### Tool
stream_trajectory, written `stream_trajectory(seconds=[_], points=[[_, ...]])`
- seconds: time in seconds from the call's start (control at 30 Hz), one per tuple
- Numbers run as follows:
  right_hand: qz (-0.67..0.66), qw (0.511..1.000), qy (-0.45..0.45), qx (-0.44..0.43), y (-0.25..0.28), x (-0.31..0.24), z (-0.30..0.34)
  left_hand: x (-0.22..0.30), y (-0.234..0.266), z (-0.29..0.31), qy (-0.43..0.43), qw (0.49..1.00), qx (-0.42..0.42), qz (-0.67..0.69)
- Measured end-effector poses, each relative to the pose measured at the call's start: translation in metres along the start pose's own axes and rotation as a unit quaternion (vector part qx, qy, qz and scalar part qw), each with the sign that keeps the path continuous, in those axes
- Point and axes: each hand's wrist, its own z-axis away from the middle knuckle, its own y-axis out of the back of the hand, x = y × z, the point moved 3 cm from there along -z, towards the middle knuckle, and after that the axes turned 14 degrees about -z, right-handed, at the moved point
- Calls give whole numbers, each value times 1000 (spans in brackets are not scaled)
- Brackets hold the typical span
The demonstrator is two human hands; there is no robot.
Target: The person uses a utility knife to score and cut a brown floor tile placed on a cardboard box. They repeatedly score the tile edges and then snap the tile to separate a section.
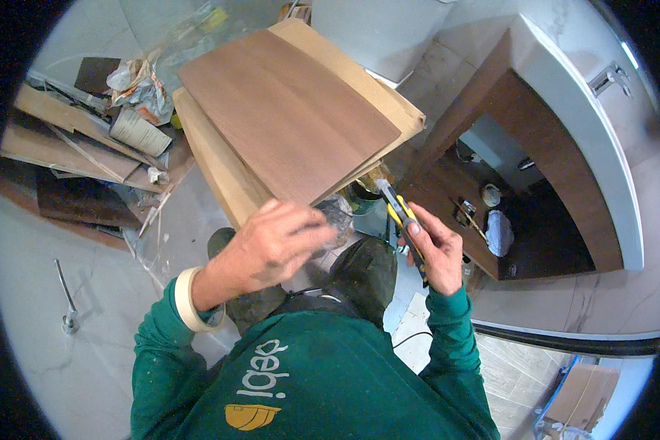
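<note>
In my right hand [438, 253] is a yellow and black utility knife [397, 209], its front end pointing up and away from me. My left hand [275, 246] hovers beside the near corner of a brown wood-look board [290, 110]; its fingers are loosely stretched, somewhat blurred, and I see nothing held in them. Around my left wrist sits a roll of cream masking tape [188, 299]. The board lies flat on cardboard [216, 165], set askew on it. Whether my left fingertips touch the board's edge is unclear.
To the right stands a brown vanity [550, 110] with a white basin top [601, 125] and small items inside its opening. Offcuts [73, 150], a crumpled bag [143, 92] and a white tub [141, 132] crowd the left. A pipe fitting [67, 312] juts out at lower left.
</note>
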Motion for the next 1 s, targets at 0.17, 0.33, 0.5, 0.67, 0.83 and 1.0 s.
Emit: stream_trajectory(seconds=[0.17, 0.33, 0.5, 0.67, 0.83, 1.0], points=[[-7, 1000, 2, -8, -1, 9, -33, -29, -5, -27, 15, 995, 37, -97], [3, 1000, 4, -13, -4, 12, -47, -30, -28, -29, 17, 988, -24, -154], [-5, 1000, 3, -17, -5, 15, -53, -26, -38, -23, 27, 985, -50, -161], [4, 999, -16, -28, -8, 14, -53, -26, -34, -13, 15, 985, -47, -166], [4, 998, -30, -47, -13, 13, -49, -26, -30, -3, 21, 986, -38, -159], [10, 999, -19, -41, -16, 15, -49, -27, -29, -2, 26, 987, -27, -159]])
